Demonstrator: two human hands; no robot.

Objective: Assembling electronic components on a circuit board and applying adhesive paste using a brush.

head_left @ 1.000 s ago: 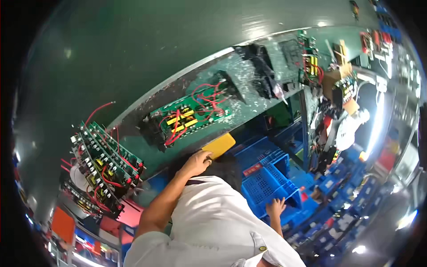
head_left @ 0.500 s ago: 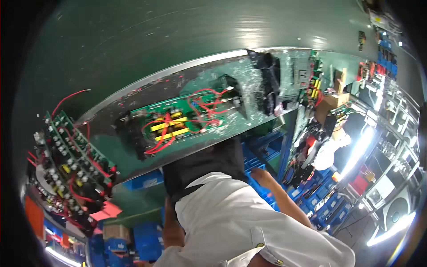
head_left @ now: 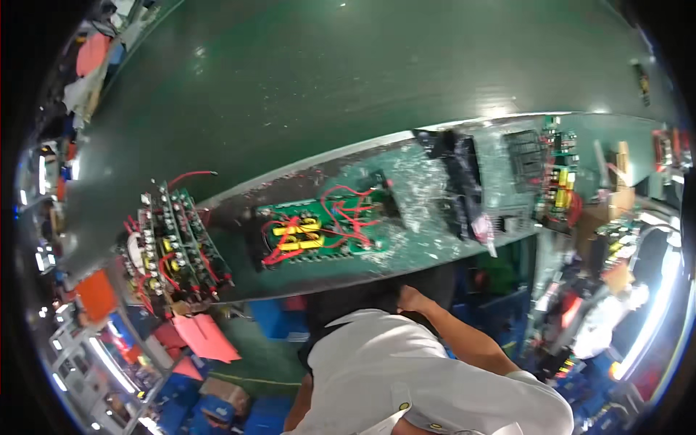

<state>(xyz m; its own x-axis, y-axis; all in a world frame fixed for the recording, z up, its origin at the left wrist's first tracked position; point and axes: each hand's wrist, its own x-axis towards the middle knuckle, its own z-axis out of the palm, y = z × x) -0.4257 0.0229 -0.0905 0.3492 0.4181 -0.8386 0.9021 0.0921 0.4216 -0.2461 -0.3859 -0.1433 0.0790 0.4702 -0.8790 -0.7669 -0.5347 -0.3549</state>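
At the table's front edge, close to my dark-trousered lap, is my right hand [head_left: 412, 299]. Its fingers are too blurred and small to make out. Only a piece of my left forearm shows beside the white shirt, and the left hand is hidden. In front of me a green circuit board [head_left: 326, 230] with yellow-wrapped parts and looping red wires lies on the work surface. Black pieces flank its left and right ends. Neither hand touches the board.
Several populated circuit boards [head_left: 174, 246] stand in a row at the left. A black bag or sheet [head_left: 458, 177] lies right of the board. Farther right are a grey tray [head_left: 523, 156] and another wired board [head_left: 560, 174]. Blue bins [head_left: 279, 319] sit below the table.
The view has turned, so the table contents appear shifted to the right and downward. My right hand has come from beside the blue bins in to my lap.
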